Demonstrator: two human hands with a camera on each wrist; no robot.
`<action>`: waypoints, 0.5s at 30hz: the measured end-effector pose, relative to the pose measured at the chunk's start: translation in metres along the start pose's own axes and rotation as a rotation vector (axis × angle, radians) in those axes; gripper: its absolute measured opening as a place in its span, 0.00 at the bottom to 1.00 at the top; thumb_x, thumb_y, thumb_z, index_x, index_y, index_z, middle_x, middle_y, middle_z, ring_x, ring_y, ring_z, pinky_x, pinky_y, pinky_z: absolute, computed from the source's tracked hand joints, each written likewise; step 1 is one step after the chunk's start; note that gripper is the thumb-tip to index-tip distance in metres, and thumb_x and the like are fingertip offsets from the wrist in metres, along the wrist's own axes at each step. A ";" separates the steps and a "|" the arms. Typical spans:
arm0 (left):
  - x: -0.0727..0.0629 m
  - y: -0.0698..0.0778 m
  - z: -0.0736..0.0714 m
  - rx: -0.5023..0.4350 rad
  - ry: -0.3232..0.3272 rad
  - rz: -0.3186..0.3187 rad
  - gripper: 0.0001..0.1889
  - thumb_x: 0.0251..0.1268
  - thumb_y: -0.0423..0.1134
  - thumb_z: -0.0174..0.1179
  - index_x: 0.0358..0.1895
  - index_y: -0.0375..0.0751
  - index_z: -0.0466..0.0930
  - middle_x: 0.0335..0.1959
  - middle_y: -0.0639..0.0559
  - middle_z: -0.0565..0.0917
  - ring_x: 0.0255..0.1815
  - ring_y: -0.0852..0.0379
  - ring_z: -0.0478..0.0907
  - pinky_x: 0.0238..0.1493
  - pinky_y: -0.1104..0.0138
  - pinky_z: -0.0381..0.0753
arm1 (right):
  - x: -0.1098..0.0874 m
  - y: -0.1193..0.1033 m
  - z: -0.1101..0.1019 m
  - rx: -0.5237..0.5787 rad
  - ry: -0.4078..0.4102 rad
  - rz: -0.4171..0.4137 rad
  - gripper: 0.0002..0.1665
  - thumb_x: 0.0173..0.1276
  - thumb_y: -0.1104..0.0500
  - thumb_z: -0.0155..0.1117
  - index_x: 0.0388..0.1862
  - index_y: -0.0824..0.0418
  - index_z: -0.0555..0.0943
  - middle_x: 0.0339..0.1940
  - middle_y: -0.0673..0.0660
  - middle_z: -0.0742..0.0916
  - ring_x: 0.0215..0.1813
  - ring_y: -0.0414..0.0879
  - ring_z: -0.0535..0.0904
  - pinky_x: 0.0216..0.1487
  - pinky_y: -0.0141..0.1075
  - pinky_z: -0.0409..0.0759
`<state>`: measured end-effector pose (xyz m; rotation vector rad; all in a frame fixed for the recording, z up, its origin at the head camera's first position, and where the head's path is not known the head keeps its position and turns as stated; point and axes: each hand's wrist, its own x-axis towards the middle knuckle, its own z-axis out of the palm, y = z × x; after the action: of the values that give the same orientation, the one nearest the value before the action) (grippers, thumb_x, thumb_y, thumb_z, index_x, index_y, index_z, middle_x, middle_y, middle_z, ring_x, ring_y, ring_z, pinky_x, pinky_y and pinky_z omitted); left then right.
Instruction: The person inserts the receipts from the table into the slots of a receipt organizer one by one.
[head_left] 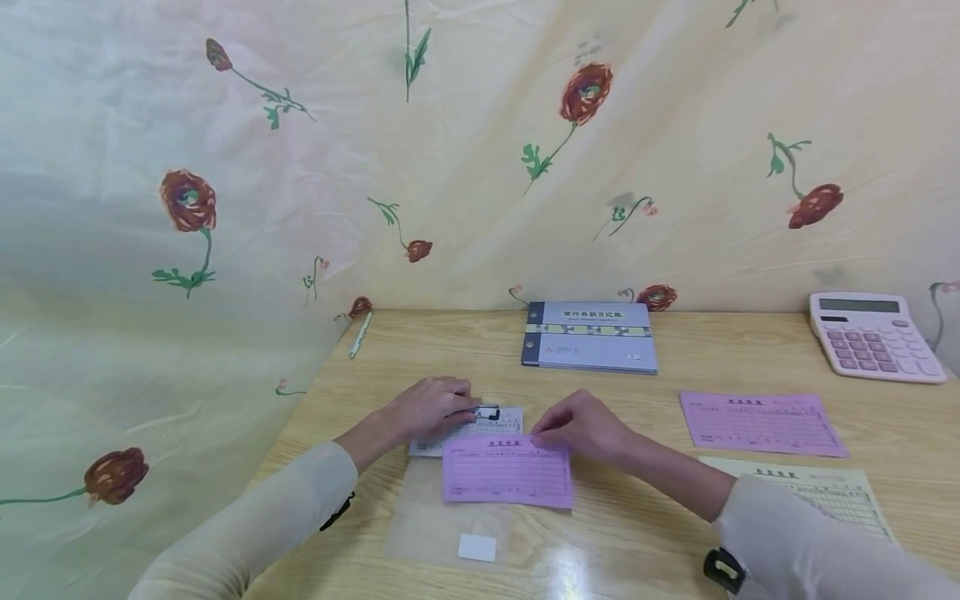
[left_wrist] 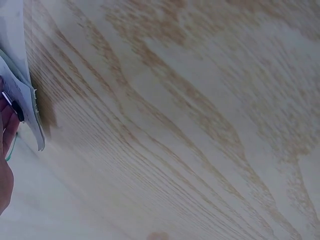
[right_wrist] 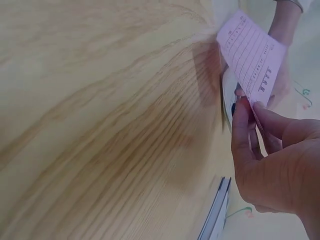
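My right hand (head_left: 585, 425) pinches the top right corner of a pink printed slip (head_left: 506, 473) between thumb and fingers. In the right wrist view the slip (right_wrist: 252, 52) stands tilted off the table. My left hand (head_left: 435, 406) grips a metal clip (head_left: 489, 412) at the top of white printed sheets (head_left: 506, 423). The pink slip covers the lower part of these sheets from the head camera. Just a few fingers and the black part of the clip (left_wrist: 16, 110) show at the left wrist view's edge. A translucent sleeve (head_left: 423, 517) with a white label lies below.
On the right lie another pink slip (head_left: 765, 425) and a pale green printed sheet (head_left: 840, 492), partly behind my right sleeve. A blue account book (head_left: 592, 354) lies at the back, a calculator (head_left: 870, 342) at the far right, and a pen (head_left: 360, 335) at the back left.
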<state>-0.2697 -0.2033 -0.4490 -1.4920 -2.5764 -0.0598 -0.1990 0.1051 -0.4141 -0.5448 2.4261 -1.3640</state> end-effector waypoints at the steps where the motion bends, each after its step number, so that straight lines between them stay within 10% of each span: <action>1: 0.000 0.000 0.000 -0.002 -0.004 -0.001 0.15 0.80 0.43 0.64 0.60 0.41 0.89 0.40 0.56 0.82 0.34 0.64 0.75 0.37 0.75 0.77 | 0.004 -0.001 0.003 -0.007 0.001 0.006 0.06 0.69 0.66 0.75 0.42 0.61 0.93 0.40 0.52 0.92 0.42 0.46 0.82 0.44 0.38 0.78; 15: 0.003 -0.006 -0.001 0.064 -0.043 0.051 0.15 0.78 0.44 0.65 0.60 0.43 0.89 0.45 0.54 0.86 0.40 0.63 0.82 0.44 0.75 0.81 | 0.046 -0.002 0.027 -0.103 0.074 0.007 0.04 0.65 0.67 0.78 0.35 0.59 0.93 0.32 0.49 0.90 0.37 0.43 0.82 0.40 0.34 0.79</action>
<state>-0.2759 -0.2039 -0.4468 -1.5513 -2.5458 0.0615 -0.2278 0.0627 -0.4298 -0.5188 2.5665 -1.2835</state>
